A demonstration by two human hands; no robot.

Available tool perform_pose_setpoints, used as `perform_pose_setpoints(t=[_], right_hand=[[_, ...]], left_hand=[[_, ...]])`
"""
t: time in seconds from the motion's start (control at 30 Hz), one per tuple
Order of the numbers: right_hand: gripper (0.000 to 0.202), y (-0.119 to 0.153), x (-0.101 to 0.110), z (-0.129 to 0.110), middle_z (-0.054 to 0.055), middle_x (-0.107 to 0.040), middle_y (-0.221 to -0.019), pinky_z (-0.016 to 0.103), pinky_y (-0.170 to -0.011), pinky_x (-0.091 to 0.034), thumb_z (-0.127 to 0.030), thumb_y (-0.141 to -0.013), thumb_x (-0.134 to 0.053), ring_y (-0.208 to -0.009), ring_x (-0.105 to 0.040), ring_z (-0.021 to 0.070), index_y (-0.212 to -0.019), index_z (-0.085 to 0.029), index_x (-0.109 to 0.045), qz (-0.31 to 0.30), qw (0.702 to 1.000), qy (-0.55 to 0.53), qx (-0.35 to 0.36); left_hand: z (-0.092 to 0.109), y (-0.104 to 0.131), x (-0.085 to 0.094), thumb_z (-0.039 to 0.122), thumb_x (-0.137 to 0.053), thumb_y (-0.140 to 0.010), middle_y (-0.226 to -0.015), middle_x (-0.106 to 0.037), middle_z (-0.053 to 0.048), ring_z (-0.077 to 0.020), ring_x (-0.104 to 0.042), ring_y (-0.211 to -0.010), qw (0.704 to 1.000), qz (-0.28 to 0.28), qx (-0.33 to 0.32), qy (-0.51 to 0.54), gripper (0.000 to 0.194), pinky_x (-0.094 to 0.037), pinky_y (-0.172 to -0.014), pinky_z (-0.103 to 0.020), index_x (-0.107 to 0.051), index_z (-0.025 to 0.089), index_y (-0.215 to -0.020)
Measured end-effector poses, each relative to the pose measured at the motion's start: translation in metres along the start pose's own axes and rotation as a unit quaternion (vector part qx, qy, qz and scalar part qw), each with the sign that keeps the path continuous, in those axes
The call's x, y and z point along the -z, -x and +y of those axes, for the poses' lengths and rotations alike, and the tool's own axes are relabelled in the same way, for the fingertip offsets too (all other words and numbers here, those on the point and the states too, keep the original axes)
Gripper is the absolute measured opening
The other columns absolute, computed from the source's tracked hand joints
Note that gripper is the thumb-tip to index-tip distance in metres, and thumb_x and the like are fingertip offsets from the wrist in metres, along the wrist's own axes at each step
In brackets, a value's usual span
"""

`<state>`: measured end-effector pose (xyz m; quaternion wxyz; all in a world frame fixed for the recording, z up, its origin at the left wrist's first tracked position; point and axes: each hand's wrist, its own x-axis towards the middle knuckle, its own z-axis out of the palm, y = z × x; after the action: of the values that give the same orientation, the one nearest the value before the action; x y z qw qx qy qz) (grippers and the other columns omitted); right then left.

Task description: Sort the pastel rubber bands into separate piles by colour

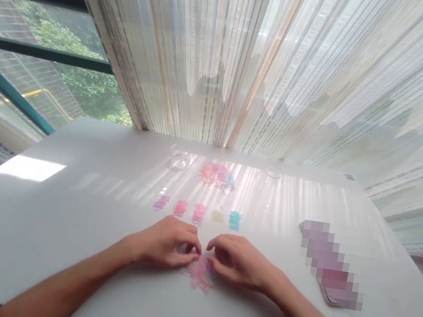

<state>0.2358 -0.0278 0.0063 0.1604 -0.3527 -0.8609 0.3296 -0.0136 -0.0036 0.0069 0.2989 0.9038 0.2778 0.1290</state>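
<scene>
A small loose pile of thin, shiny, translucent pink and lilac pieces (pixel 201 276) lies on the white table (pixel 96 289), close in front of me. My left hand (pixel 172 242) is at the pile's upper left edge, thumb and index finger pinched together. Whatever is in that pinch is too small to make out. On the other side, my right hand (pixel 240 261) curls beside the pile, with a gap between its index finger and thumb and nothing visible in it. Beyond the hands are sorted groups: purple pieces (pixel 161 203), pink pieces (pixel 199 213), pale yellow pieces (pixel 218 215) and blue pieces (pixel 234 220).
Farther back lies a larger mixed pile (pixel 217 175), mostly pink with some blue. Clear round objects (pixel 179 162) stand near it. A phone-like object (pixel 328 266), blurred by pixels, is at the right. Striped curtains (pixel 210 63) hang behind the table, with a window at left.
</scene>
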Motion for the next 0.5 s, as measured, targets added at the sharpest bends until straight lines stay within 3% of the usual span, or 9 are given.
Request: perform_pose_setpoints(t=[0.27, 0.5], right_hand=[[0.017, -0.0003, -0.0041, 0.0027, 0.002, -0.067, -0.079, 0.024, -0.066, -0.043, -0.024, -0.095, -0.054, -0.068, -0.056, 0.0138, -0.093, -0.020, -0.070, 0.003, 1.000, -0.006, 0.013], [0.016, -0.0011, -0.0040, 0.0031, 0.002, -0.064, -0.076, 0.024, -0.065, -0.043, -0.026, -0.096, -0.056, -0.066, -0.056, 0.0131, -0.093, -0.020, -0.071, 0.038, 0.999, -0.030, 0.008]], left_hand=[[0.0006, 0.0012, -0.0031, 0.019, -0.065, -0.086, -0.082, -0.071, 0.001, -0.0096, -0.060, -0.064, 1.000, 0.016, -0.004, 0.008, 0.013, -0.040, -0.061, -0.021, -0.077, 0.023, -0.091], [-0.0016, -0.0005, -0.0018, 0.028, -0.068, -0.088, -0.083, -0.073, 0.000, -0.0117, -0.062, -0.069, 0.999, 0.025, 0.000, 0.033, 0.012, -0.042, -0.065, -0.022, -0.073, 0.020, -0.096]])
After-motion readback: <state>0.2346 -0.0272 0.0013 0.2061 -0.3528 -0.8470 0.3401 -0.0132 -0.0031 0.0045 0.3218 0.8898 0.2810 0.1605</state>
